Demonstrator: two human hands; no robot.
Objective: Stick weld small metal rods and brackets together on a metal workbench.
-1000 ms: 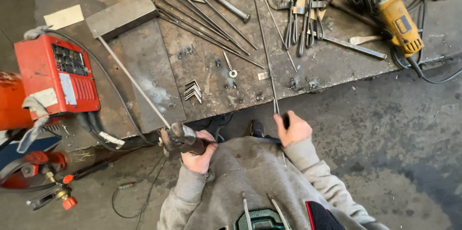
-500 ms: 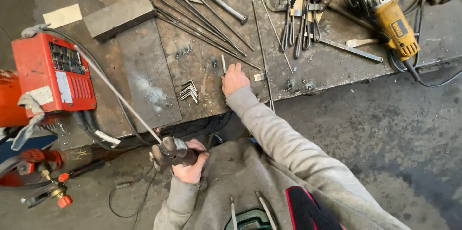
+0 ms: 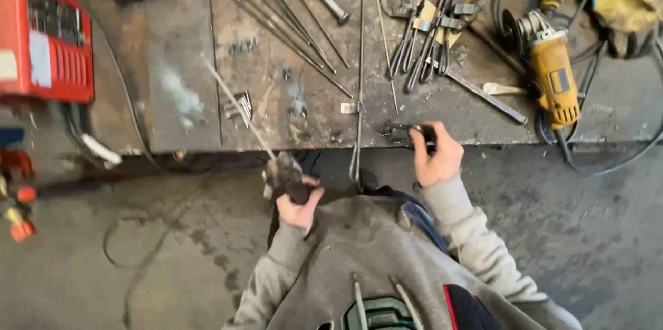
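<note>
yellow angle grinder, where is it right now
In the head view the yellow angle grinder lies on the right side of the steel workbench, just right of the bundle of metal rods and beside a yellow work glove.

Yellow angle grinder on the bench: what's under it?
The yellow angle grinder lies on the rusty steel bench top, over black cable loops. A flat metal bar ends near its left side. Anything directly beneath the body is hidden.

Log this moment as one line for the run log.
left hand: grips dark tool handle below bench edge | right hand: holds small dark metal piece at steel bench edge | yellow angle grinder: idle on bench
</note>
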